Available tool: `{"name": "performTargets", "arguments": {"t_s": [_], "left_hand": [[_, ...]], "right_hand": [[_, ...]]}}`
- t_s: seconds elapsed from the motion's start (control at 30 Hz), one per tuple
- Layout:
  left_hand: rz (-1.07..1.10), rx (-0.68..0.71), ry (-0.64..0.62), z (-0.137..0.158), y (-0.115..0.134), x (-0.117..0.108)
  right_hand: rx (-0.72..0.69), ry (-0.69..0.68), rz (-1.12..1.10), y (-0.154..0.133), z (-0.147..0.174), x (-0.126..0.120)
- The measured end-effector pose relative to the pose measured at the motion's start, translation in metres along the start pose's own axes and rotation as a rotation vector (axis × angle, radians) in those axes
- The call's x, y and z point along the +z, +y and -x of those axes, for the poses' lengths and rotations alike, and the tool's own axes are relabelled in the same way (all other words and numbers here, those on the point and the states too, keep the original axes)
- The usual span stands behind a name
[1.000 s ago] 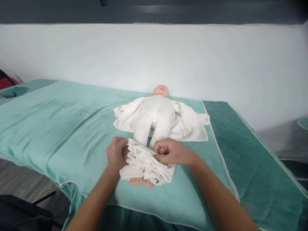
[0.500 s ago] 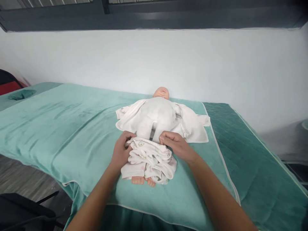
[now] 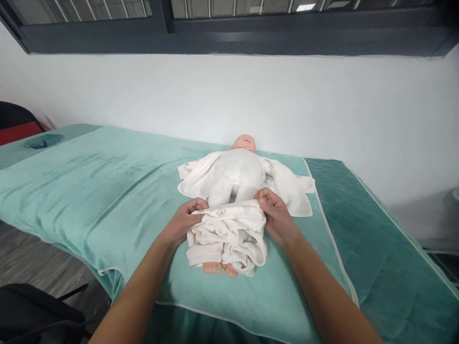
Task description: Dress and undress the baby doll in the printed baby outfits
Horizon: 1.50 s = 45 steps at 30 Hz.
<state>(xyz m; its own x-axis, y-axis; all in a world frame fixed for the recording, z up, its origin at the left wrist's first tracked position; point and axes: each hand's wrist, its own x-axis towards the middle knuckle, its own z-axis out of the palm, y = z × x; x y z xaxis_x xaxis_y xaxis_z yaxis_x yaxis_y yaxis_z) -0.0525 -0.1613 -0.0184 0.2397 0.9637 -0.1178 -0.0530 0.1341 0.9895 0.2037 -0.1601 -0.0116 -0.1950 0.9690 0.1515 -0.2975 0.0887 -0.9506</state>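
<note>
A baby doll (image 3: 244,143) with a white cloth body lies on its back, head away from me. Its lower legs are inside bunched white baby pants (image 3: 229,229) printed with small figures, and the toes show below the cuffs. My left hand (image 3: 184,217) pinches the waistband at its left end. At the right end, my right hand (image 3: 276,215) grips the same waistband between thumb and fingers. A white baby jacket (image 3: 290,191) lies spread open under the doll's torso, its sleeves out to both sides.
A light green sheet (image 3: 89,191) covers the bed, with a darker green quilted cover (image 3: 376,239) at right. The white wall (image 3: 229,95) and a dark window frame (image 3: 229,38) stand behind. A black bag-like object (image 3: 39,315) sits at lower left.
The waistband has been stretched wider and drawn slightly up the legs. My right hand has moved right and away from me with its end. The camera view has tilted up slightly.
</note>
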Motion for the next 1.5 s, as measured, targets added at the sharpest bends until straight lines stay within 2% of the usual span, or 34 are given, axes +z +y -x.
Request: {"name": "performTargets", "arguments": {"t_s": [0.13, 0.33, 0.47, 0.63, 0.73, 0.9, 1.07, 1.33, 1.5], "left_hand": [[-0.011, 0.015, -0.038, 0.001, -0.002, -0.002], [-0.047, 0.002, -0.105, 0.003, -0.002, -0.003], [-0.032, 0.052, -0.136, 0.003, -0.001, -0.003], [0.148, 0.185, -0.121, 0.003, -0.005, -0.003], [0.286, 0.186, -0.120, 0.003, -0.010, -0.005], [0.395, 0.138, -0.047, 0.003, -0.009, -0.007], [0.407, 0.107, 0.004, -0.006, -0.003, -0.004], [0.401, 0.174, 0.198, -0.055, 0.013, 0.011], [0.287, 0.288, 0.363, -0.091, 0.019, 0.002]], "right_hand": [[-0.021, 0.059, -0.085, 0.003, -0.002, -0.002], [-0.041, 0.259, -0.117, 0.003, -0.009, -0.009], [-0.065, 0.357, -0.141, 0.003, -0.013, -0.014], [0.054, 0.292, -0.123, 0.009, -0.015, -0.010], [0.085, 0.306, -0.182, 0.012, -0.015, -0.008], [0.083, 0.345, -0.247, 0.014, -0.014, -0.007], [0.074, 0.358, -0.233, 0.014, -0.014, -0.007], [0.012, 0.327, -0.258, 0.012, -0.013, -0.015], [0.011, 0.267, -0.264, 0.008, -0.012, -0.018]]}}
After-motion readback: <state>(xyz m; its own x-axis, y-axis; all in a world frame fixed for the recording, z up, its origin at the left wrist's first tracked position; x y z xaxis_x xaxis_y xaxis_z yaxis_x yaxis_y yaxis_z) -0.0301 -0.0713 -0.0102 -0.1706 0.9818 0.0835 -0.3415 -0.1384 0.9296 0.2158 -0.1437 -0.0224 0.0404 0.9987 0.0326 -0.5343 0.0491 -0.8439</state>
